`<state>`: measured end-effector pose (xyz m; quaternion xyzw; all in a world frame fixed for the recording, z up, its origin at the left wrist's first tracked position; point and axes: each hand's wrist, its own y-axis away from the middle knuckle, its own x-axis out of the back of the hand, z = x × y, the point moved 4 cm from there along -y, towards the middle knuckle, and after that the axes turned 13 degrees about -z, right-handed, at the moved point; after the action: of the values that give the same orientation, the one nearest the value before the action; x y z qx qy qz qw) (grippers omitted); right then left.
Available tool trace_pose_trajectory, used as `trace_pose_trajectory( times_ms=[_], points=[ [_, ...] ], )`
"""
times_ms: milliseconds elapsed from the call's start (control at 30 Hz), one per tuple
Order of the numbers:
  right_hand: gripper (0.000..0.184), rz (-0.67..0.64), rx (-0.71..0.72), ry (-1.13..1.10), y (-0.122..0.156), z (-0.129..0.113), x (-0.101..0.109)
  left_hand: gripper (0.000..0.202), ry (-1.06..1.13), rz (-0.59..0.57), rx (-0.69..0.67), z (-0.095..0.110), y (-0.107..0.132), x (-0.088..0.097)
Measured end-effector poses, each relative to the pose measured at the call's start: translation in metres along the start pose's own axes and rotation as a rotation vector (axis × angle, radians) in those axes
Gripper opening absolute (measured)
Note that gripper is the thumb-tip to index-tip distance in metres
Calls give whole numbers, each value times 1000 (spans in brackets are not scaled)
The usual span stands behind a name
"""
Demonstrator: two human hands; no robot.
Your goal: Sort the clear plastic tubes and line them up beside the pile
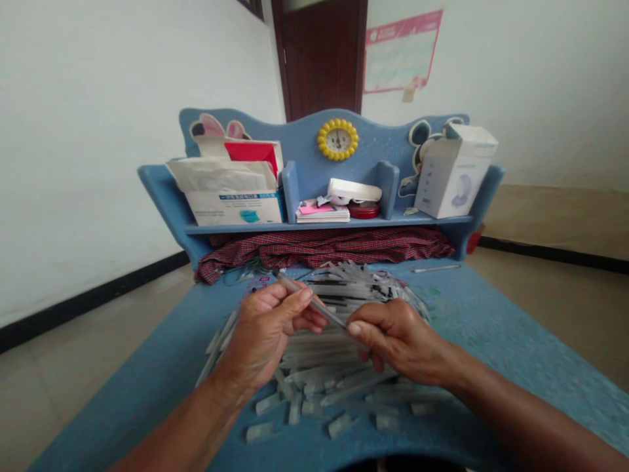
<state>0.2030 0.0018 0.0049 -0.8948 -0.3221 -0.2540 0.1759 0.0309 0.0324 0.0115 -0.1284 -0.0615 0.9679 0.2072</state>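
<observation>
My left hand [268, 328] and my right hand [396, 337] are both closed on one thin grey pen-like stick [309, 301], which slants up to the left between them. The left fingers pinch it near its upper part and the right fingers pinch its lower end. Both hands hover over a heap of several similar clear and grey sticks [339, 328] on the blue desk [491, 341]. Small short clear pieces [299, 410] lie scattered at the near edge of the heap.
A blue shelf [339, 223] at the desk's back holds a mask box [236, 206], booklets [322, 211], a red tin [363, 210] and a white carton [455, 174]. A yellow clock [337, 139] is above. Checked red cloth [324, 248] lies under the shelf. A lone stick [435, 268] rests far right.
</observation>
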Motion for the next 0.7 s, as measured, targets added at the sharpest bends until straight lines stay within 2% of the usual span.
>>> trace_pose_trajectory(
  times_ms=[67,133,233,333,433,500,600,667,700],
  points=[
    [36,6,34,-67,1,1,4,18,59,-29,46,-2,-1,1],
    [31,99,105,26,1,-1,9,21,109,-51,117,-5,-2,0],
    [24,193,288,428,2,-10,8,24,129,-52,221,-10,-1,-2],
    [29,146,404,820,0,-20,-6,27,112,-80,314,-17,1,-7],
    [27,105,441,1027,0,-33,-14,26,109,-128,360,-25,3,-9],
    [29,102,446,1093,2,-42,-12,23,114,-154,350,-29,4,-7],
    [28,153,360,1139,6,-43,11,27,66,-182,348,-30,3,-4],
    [24,153,99,1195,6,-28,40,31,-1,-192,347,-26,3,-4],
    [22,132,-107,1229,7,-15,57,31,-33,-195,339,-23,2,-4]
  ],
)
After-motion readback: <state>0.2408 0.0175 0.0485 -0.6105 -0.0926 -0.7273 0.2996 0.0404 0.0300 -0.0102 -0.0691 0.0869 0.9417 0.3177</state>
